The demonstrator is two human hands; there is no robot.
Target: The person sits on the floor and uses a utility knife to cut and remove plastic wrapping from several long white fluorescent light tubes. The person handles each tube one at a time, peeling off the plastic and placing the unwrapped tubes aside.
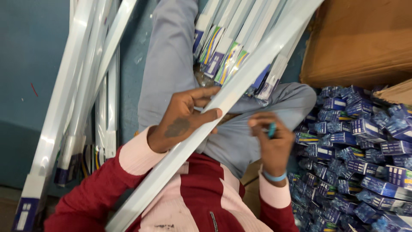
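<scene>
Head view, looking down on a seated person in a maroon and pink jacket and grey trousers.

Left hand: closing around a long white tube light, thumb lying over its upper face, fingers curling behind it. The tube is running diagonally across the lap, from 7 o'clock at the bottom edge to 1 o'clock at the top edge, and is passing over the jacket front.

Right hand: sitting at 4 o'clock from the left hand, just beside the tube but apart from it, fingers pinching narrowly on a small teal piece; what the piece is cannot be told. A blue wristband is circling that wrist.

Surroundings:
- Packed tubes in white sleeves with blue, green and yellow ends, leaning against the legs at 12 o'clock, their printed ends touching the trousers.
- Loose tubes, white, standing and leaning at 9 o'clock against a teal wall, well apart from both hands.
- Blue boxes, small and many, lying heaped at 3 to 5 o'clock, just beside the right forearm.
- Carton, brown cardboard, resting at 2 o'clock above the heap.
</scene>
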